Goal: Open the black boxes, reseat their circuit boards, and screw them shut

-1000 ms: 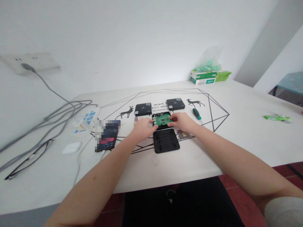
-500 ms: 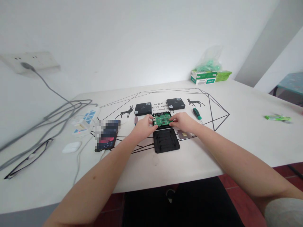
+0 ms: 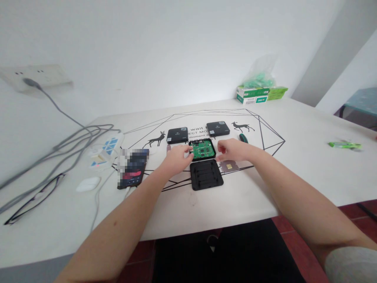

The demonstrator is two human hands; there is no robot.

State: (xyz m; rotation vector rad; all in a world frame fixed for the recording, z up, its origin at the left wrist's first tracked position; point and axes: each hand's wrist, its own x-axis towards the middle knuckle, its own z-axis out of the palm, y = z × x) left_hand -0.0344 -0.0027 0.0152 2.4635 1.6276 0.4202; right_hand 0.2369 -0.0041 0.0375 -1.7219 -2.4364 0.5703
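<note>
Lying open on the counter (image 3: 294, 173): a black open housing (image 3: 213, 150) with a green circuit board (image 3: 202, 148) seated inside it, component side up. All places below are given from this open housing.
Left hand (image 3: 176, 157): at the housing's left edge, fingertips touching the rim beside the board.
Left grip: narrow, fingers drawn together at the rim; whether it pinches the rim cannot be told.
Right hand (image 3: 234, 149): just right of the housing, a small gap between fingertips and rim.
Right grip: loosely curled and holding nothing.
Black cover (image 3: 206, 175): just in front of the housing, inner ribs facing up, flat on the counter.
Metal plate (image 3: 230, 166): in front and to the right, beside the cover, partly under the right wrist.
Closed black boxes: one behind and to the left (image 3: 177, 135), one behind and to the right (image 3: 218, 128), both apart from the housing.
Screwdriver (image 3: 243, 138): to the right, beyond the right hand; only its green handle shows.
Smartphone (image 3: 132, 169): well to the left, screen up.
Power strip (image 3: 106, 151): farther left than the smartphone, cables leading away.
Green cartons (image 3: 256, 95): far behind and to the right, at the wall.
</note>
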